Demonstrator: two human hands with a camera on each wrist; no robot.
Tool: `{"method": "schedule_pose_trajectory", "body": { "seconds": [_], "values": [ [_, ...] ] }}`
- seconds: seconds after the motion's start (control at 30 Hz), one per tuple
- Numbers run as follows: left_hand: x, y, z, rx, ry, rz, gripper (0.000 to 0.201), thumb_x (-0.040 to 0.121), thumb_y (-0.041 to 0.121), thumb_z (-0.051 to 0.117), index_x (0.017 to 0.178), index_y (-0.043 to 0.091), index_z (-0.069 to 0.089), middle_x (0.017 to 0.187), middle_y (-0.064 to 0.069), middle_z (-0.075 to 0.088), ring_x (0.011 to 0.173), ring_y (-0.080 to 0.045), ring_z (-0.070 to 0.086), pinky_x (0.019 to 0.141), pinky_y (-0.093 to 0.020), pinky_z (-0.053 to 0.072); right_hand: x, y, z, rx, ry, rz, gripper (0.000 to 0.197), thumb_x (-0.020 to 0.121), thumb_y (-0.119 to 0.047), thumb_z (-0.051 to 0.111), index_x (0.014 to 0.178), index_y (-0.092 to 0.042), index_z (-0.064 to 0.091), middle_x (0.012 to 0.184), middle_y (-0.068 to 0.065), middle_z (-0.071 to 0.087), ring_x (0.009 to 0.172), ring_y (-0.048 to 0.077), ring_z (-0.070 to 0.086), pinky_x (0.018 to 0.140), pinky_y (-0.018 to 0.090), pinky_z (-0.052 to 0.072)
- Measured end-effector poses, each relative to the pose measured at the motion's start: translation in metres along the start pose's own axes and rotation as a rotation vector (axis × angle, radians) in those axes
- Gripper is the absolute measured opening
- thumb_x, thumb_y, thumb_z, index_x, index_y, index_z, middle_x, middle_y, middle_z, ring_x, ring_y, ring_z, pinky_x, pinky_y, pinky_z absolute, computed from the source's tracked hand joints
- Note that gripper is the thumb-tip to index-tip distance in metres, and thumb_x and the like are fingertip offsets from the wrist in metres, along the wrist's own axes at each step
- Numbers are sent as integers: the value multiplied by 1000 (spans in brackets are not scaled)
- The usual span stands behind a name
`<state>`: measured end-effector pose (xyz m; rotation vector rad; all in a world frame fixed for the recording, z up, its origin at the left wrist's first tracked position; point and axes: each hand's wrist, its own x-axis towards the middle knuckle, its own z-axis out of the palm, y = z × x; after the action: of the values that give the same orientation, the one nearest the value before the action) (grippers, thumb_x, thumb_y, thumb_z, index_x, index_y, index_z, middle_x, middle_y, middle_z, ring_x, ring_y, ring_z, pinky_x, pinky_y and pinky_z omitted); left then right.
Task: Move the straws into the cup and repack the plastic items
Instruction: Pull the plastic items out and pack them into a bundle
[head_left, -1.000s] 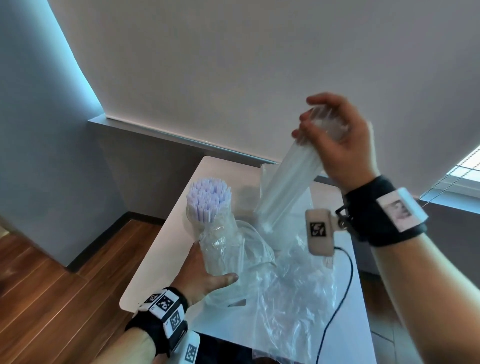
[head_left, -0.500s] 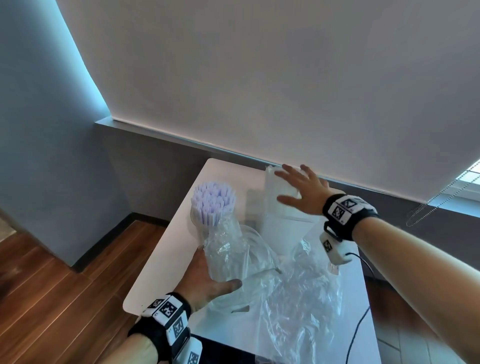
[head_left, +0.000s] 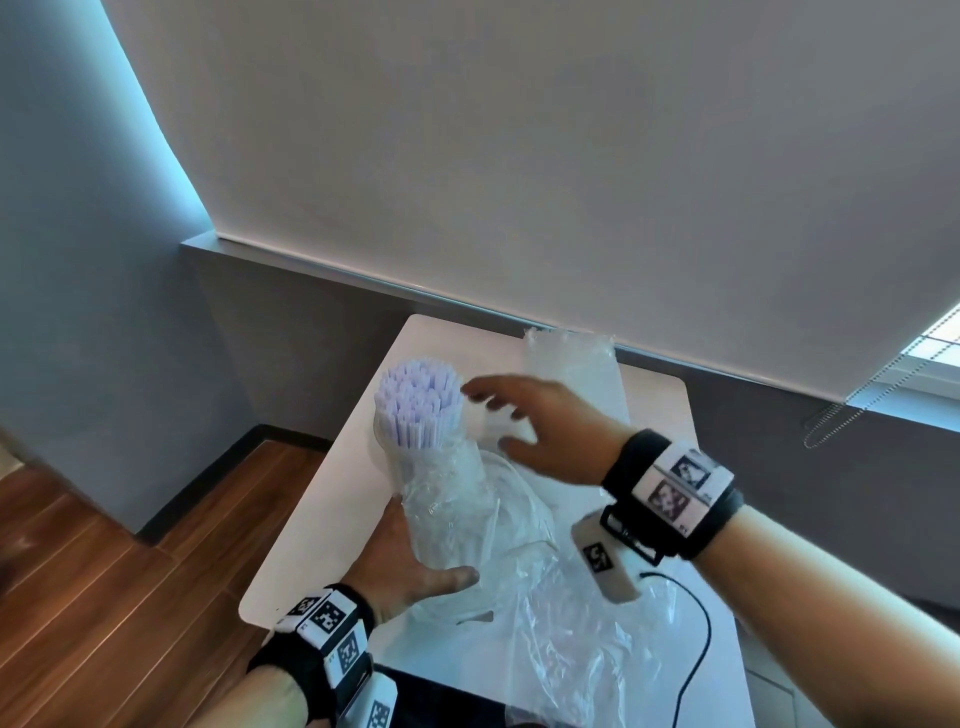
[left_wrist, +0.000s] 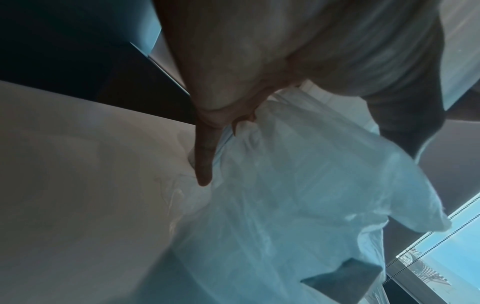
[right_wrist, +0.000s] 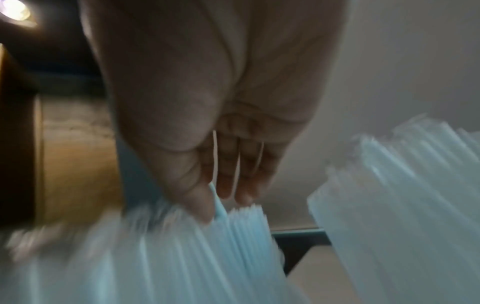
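Crumpled clear plastic wrap (head_left: 561, 639) lies nearest on the white table (head_left: 311, 540), spread over its near right part, with a black cable (head_left: 696, 649) curling beside it. Just past the near edge, the left hand (head_left: 410, 561) grips the lower part of a straw bundle (head_left: 421, 410) through its loose plastic sleeve (head_left: 447, 509); the thumb lies across the front and the fingers curl round the far side. From the left wrist view one finger (left_wrist: 205, 156) presses straight down along the pale plastic (left_wrist: 298, 195), while the rest of the hand is too close and blurred to read. The bundle stands nearly upright, leaning a little to the left, and its pale lilac open ends fan out at the top, bare of the sleeve. I cannot make out clearly whether a cup stands under the wrap; a faint clear rim shows around the straws just below their tops.

Further on, the right hand (head_left: 540, 431) hovers just beside the straw tops with its fingers spread and relaxed, grasping nothing. In the right wrist view its fingertips (right_wrist: 226, 191) sit very close to the straw ends (right_wrist: 233, 224), though the blur hides whether they touch. Beyond that hand a second pack of clear straws (head_left: 571, 374) stands upright in its wrapper near the table's far edge, in front of the grey wall ledge (head_left: 311, 260).
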<state>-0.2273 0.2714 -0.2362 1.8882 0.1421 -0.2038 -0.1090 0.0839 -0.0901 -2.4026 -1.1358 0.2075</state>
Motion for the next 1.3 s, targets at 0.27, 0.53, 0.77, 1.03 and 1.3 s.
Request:
{"method": "schedule_pose_trajectory", "body": {
  "seconds": [0.27, 0.53, 0.77, 1.03, 1.3],
  "values": [
    [0, 0, -1, -27, -9, -18, 118, 42, 56, 91, 141, 31, 33, 137, 16, 47, 126, -1, 45, 100, -18, 34, -8, 8, 39, 170, -89, 43, 49, 79, -20, 75, 122, -30, 53, 117, -10, 62, 102, 2, 55, 97, 29, 47],
    [1, 1, -1, -40, -19, -27, 113, 41, 56, 90, 138, 29, 40, 132, 15, 53, 123, -3, 50, 100, -20, 38, -12, 10, 56, 343, 39, 85, 49, 73, -10, 73, 115, -30, 57, 97, -12, 62, 86, 8, 58, 86, 24, 50],
    [-2, 5, -1, -67, 0, -36, 109, 42, 51, 91, 136, 28, 42, 129, 14, 55, 121, -4, 52, 100, -20, 39, -11, 7, 68, 354, 125, 92, 36, 72, -8, 70, 95, -35, 63, 100, -12, 66, 83, -1, 55, 77, 10, 39],
    [-4, 10, -2, -53, -38, -64, 88, 58, 30, 94, 130, 28, 43, 122, 18, 56, 108, 13, 54, 84, -1, 39, -10, 6, 67, 382, 63, 100, 57, 74, -8, 69, 121, -37, 58, 100, -15, 64, 82, 3, 54, 75, 11, 41],
    [0, 5, -2, -81, -38, -52, 97, 54, 39, 94, 135, 30, 42, 129, 17, 55, 117, 4, 52, 92, -10, 40, -11, 10, 70, 383, 172, 106, 25, 72, -27, 65, 96, -29, 59, 95, -17, 67, 91, 4, 60, 83, 22, 47]
  ]
}}
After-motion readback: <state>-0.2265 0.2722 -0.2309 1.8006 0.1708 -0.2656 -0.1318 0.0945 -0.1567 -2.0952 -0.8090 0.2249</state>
